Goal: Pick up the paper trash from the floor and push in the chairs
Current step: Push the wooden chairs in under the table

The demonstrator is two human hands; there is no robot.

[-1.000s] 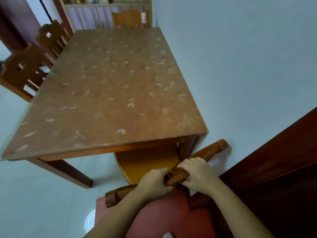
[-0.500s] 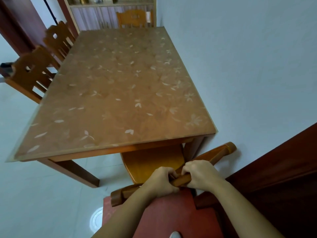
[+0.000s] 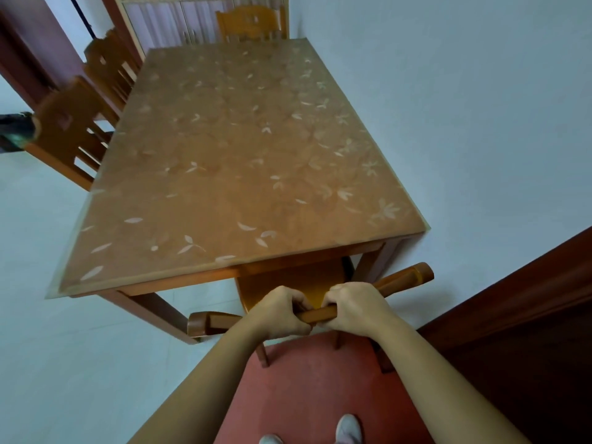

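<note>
A wooden chair (image 3: 404, 279) stands at the near end of the brown, leaf-patterned table (image 3: 230, 161), its seat partly under the tabletop. My left hand (image 3: 279, 310) and my right hand (image 3: 354, 305) both grip the chair's top rail, side by side near its middle. No paper trash shows on the floor in this view.
Two wooden chairs (image 3: 69, 129) stand along the table's left side and another chair (image 3: 251, 23) at its far end. The white wall runs close along the right side. A dark wooden door (image 3: 512, 315) is at the right. A red mat (image 3: 314, 389) lies under my feet.
The chair has slid a little further under the table and its rail has turned more level. Both hands keep their grip on the rail, now closer together.
</note>
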